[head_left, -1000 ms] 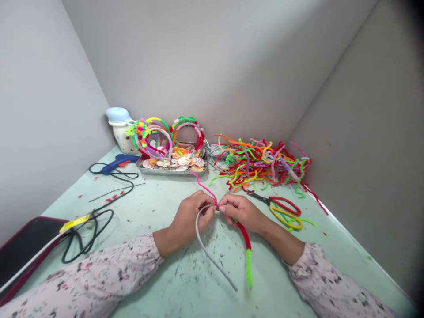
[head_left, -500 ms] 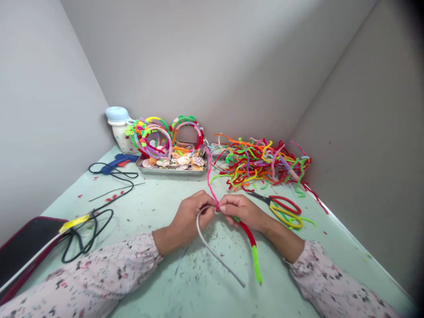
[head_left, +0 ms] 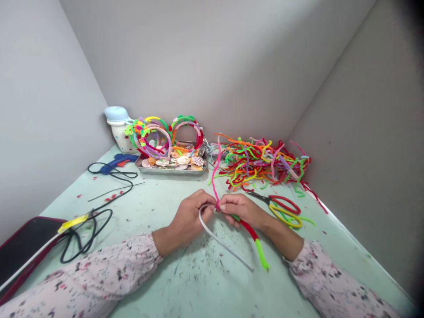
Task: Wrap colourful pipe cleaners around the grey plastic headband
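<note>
My left hand (head_left: 192,216) and my right hand (head_left: 240,210) meet over the pale green table (head_left: 159,282), both pinched on a grey plastic headband (head_left: 225,245). One leg of the band is bare grey. The other is wrapped in red and green pipe cleaner (head_left: 255,243) and runs under my right hand. A pink pipe cleaner (head_left: 216,174) rises from the pinch point between my fingertips, its free end pointing up and away from me.
Red and yellow scissors (head_left: 281,207) lie just right of my right hand. A heap of coloured pipe cleaners (head_left: 261,163) sits at the back. A metal tray (head_left: 172,170) holds shells and finished headbands. A blue glue gun (head_left: 115,161), black cable (head_left: 86,229) and white jar (head_left: 119,128) are left.
The pink pipe cleaner's free end has swung from the left to upright and rightward. The headband's two legs have rotated to the right on the table. Both hands stay pinched in place.
</note>
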